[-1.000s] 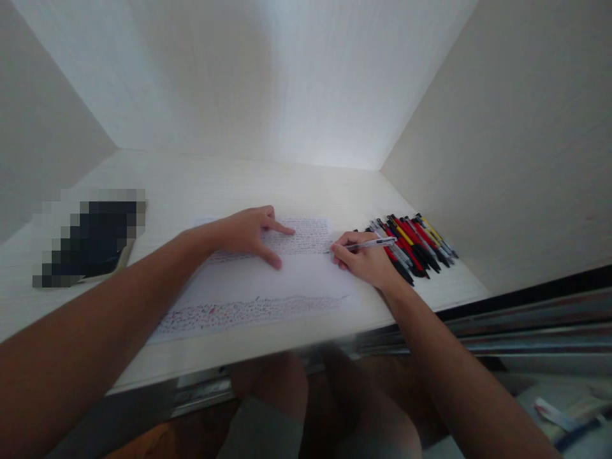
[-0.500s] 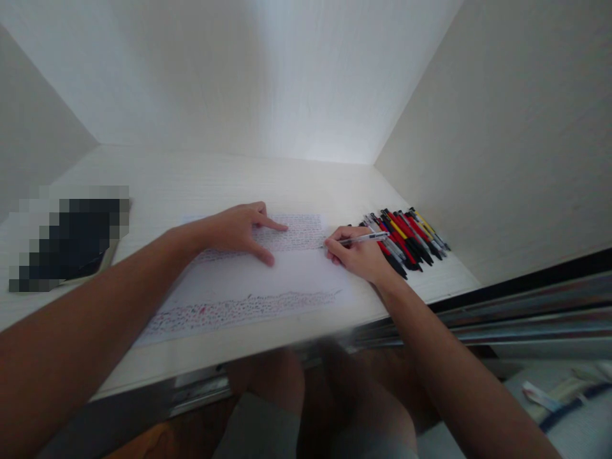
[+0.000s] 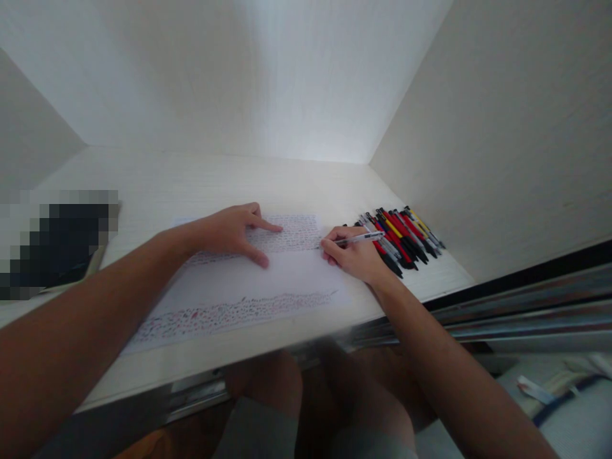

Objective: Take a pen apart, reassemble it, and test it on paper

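A sheet of white paper (image 3: 277, 277) lies on the desk, with dense lines of handwriting across its upper part and a band of coloured marks along its lower edge. My left hand (image 3: 234, 231) rests on the sheet, thumb and index finger spread over the upper writing. At the sheet's right side my right hand (image 3: 351, 254) is closed round a pen (image 3: 361, 238) with a clear or silvery barrel. The pen slants, its tip close to the end of a written line; my fingers partly cover the tip.
Many pens (image 3: 406, 236) in red, black, yellow and grey lie in a heap right of my right hand. A dark, pixelated flat object (image 3: 71, 236) lies at the left. White panels enclose the desk (image 3: 229, 182) at the back and sides. My legs are below its front edge.
The whole view has shifted slightly, so things sit a little further left. Both hands keep nearly the same place on the paper, and the pen stays in my right hand.
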A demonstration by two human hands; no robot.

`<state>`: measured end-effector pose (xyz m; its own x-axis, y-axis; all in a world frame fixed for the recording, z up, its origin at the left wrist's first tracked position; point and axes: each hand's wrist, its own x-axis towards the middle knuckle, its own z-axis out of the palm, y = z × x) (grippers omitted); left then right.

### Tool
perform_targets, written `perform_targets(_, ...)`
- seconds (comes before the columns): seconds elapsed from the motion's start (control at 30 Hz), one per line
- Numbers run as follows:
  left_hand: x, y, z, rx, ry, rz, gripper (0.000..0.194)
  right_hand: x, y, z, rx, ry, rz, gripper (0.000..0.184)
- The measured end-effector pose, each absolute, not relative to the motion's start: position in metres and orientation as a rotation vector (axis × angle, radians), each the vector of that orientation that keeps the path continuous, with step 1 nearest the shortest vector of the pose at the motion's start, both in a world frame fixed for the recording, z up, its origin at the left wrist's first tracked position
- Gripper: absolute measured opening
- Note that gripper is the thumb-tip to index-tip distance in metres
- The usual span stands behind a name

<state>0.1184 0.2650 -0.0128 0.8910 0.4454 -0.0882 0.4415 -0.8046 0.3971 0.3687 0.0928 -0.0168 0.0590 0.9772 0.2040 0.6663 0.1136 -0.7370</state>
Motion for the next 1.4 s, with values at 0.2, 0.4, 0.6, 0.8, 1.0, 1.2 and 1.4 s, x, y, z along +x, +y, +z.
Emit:
perform_targets(0.2, 0.117, 0.269, -0.018, 2.659, 0.601, 0.047, 0.079, 0.368, 0.094, -0.016, -1.581, -1.686, 0.538, 0.023)
perform_targets(0.4, 0.117, 0.266, -0.015, 2.637, 0.618, 0.052, 0.079, 0.376, 0.090, -0.025, -1.520, -1.522, 0.457, 0.026)
perform_targets(0.6, 0.118, 0.266, -0.016, 2.623, 0.590, 0.077, 0.081, 0.374, 0.083, -0.024, -1.381, -1.267, -0.151, 0.022)
perform_targets(0.8, 0.116, 0.263, -0.016, 2.624, 0.583, 0.112, 0.082, 0.367, 0.069, -0.010, -1.336, -1.162, -0.082, 0.031)
perform_targets(1.0, 0.113, 0.256, -0.011, 2.635, 0.625, 0.108, 0.080, 0.367, 0.036, 0.005, -1.511, -1.123, 0.043, 0.052)
perform_targets(1.2, 0.115, 0.254, -0.009, 2.660, 0.608, 0.119, 0.077, 0.352, -0.001, 0.005, -2.065, -1.283, 0.048, 0.043)
perform_targets(1.4, 0.107, 0.219, 0.015, 2.728, 0.696, 0.334, 0.075, 0.342, -0.012, -0.003, -2.423, -1.507, -0.201, 0.033)
